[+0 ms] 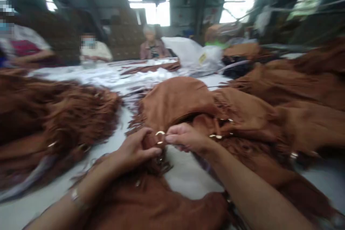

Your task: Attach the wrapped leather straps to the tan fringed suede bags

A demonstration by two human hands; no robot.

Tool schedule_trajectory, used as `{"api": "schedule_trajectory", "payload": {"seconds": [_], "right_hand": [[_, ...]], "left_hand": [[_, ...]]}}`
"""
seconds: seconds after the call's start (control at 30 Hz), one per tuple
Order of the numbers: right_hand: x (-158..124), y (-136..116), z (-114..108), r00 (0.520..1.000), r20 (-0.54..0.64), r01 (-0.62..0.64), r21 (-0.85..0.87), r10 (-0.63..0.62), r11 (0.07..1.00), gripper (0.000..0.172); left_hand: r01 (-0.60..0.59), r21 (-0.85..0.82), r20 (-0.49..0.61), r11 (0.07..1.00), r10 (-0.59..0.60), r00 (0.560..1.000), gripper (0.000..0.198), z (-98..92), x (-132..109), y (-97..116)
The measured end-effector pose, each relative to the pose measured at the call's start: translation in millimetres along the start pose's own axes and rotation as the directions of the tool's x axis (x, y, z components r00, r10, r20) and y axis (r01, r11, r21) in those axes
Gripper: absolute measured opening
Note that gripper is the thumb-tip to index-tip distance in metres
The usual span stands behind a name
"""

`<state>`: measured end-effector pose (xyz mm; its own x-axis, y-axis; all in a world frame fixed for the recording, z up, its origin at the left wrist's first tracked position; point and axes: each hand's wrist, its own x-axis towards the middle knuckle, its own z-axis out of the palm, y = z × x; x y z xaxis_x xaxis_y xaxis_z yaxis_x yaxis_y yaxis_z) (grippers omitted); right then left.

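A brown suede bag (pixel 178 102) with fringe lies on the pale table (pixel 185 176) in front of me. Both hands meet at its near edge, at a small gold metal ring (pixel 160 134). My left hand (pixel 136 149) is closed, pinching the brown material just under the ring. My right hand (pixel 185 138) is closed too, its fingertips gripping the bag's edge beside the ring. More gold hardware (pixel 215 136) shows to the right of my right hand. Another brown piece (pixel 151 205) lies under my forearms.
Heaps of brown fringed bags lie at the left (pixel 54 115) and the right (pixel 296 90). White plastic bags (pixel 194 55) sit at mid-table. Three people (pixel 94 48) sit along the far side. The picture is blurred.
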<state>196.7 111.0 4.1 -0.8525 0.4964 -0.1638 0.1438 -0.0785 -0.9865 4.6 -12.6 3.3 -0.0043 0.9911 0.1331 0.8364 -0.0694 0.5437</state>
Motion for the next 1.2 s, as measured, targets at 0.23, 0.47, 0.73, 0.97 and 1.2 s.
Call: {"api": "schedule_trajectory", "payload": {"seconds": [0.23,0.47,0.73,0.97,1.2], "right_hand": [[10.0,-14.7,17.2,0.991,0.128,-0.031,-0.014,0.032,0.999,0.042],[5.9,-17.3,28.6,0.992,0.116,-0.025,-0.135,0.041,0.991,0.045],[22.6,0.4,17.8,0.993,-0.038,-0.113,-0.073,0.111,0.991,0.041],[30.4,28.2,12.9,0.996,-0.058,-0.061,0.054,0.064,0.997,0.093],[28.6,27.3,19.4,0.996,0.091,0.002,0.263,-0.026,0.965,0.082]], "left_hand": [[0.004,0.234,0.036,0.972,-0.013,0.999,0.041,-41.7,-8.1,17.9],[-0.028,0.212,0.087,0.977,0.009,0.996,0.027,-35.7,-8.5,19.2],[-0.132,0.292,0.144,0.947,0.093,0.985,0.077,-12.8,7.4,17.9],[-0.233,0.321,0.094,0.918,0.214,0.972,0.031,16.8,20.3,-2.6],[-0.240,0.149,0.131,0.959,0.222,0.966,0.016,-12.6,2.5,9.6]]}}
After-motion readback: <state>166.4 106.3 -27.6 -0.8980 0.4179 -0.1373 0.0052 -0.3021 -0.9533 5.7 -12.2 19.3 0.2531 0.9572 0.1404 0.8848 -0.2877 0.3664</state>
